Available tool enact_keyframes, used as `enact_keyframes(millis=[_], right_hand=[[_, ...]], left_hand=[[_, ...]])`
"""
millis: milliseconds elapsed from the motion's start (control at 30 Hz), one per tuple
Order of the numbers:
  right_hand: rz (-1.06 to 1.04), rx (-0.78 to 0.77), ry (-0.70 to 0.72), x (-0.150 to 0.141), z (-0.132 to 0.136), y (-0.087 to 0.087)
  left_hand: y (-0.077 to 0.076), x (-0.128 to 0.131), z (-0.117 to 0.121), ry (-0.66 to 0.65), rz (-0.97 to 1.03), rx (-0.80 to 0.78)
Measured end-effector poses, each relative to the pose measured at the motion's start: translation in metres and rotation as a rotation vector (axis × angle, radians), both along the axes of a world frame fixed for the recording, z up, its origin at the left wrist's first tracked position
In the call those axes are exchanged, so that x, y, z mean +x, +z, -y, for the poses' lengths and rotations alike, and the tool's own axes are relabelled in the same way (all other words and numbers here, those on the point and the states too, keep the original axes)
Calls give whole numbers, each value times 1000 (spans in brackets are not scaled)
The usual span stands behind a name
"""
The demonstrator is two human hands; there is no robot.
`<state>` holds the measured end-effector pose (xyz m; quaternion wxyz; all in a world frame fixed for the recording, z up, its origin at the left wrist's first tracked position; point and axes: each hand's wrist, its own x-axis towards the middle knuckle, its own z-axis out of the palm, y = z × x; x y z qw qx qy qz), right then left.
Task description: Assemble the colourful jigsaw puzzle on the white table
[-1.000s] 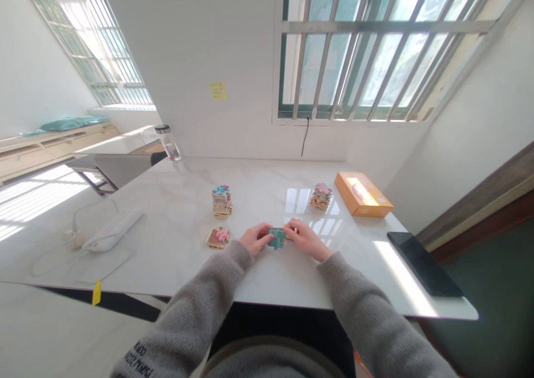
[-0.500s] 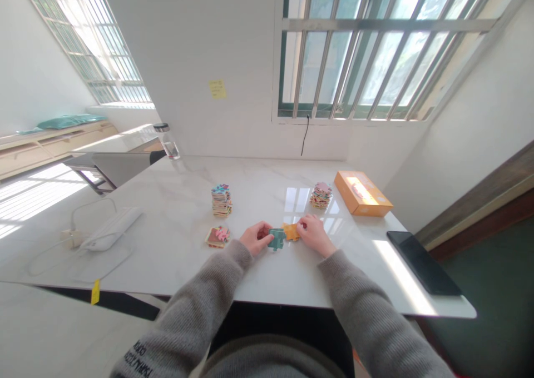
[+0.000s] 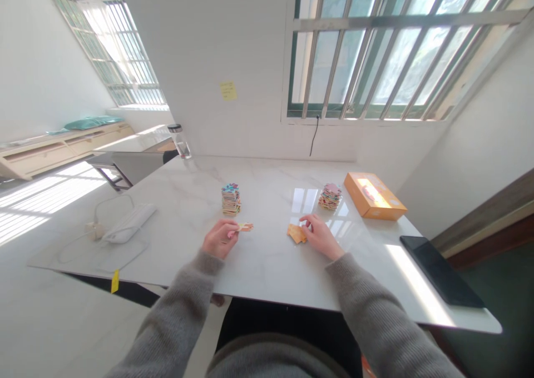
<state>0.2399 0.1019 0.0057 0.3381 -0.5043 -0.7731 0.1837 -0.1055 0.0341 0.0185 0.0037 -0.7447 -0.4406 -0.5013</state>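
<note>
Here's the orange puzzle piece [image 3: 295,234], left of the orange box [image 3: 374,196], our right hand [image 3: 321,238] curled at its edge; gripping or not, we can't tell. Farther left, our left hand [image 3: 219,239] pinches a thin piece [image 3: 246,227], perhaps for control. Beside the box, a stack [image 3: 330,198] stands, probably saving room.

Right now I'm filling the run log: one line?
left hand: holding jigsaw piece; right hand: touching orange jigsaw piece; beyond: two jigsaw stacks

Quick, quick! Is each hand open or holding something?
Left hand: closed, holding at least one thin puzzle piece.
Right hand: at the orange puzzle piece; can't tell if it's gripping.
</note>
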Motion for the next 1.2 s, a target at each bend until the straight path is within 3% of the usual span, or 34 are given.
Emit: enact_keyframes(millis=[133, 267, 500, 700, 833, 967, 1200], right_hand=[[5, -14, -1, -2, 2, 3], [2, -15, 6, -2, 2, 3], [-43, -8, -11, -2, 2, 0], [-120, 0, -45, -4, 1, -1], [-134, -4, -43, -5, 1, 0], [-152, -16, -38, -4, 1, 1], [-134, -20, -4, -4, 3, 3]], left_hand=[[-8, -58, 0, 61, -138, 60], [-18, -81, -2, 55, -256, 35], [-27, -82, -1, 3, -316, -97], [-10, -65, 3, 13, -434, -158], [2, -48, -12, -35, -622, -288], [2, -47, -28, -104, -739, -452], [-3, -55, -45, -161, -651, -403]])
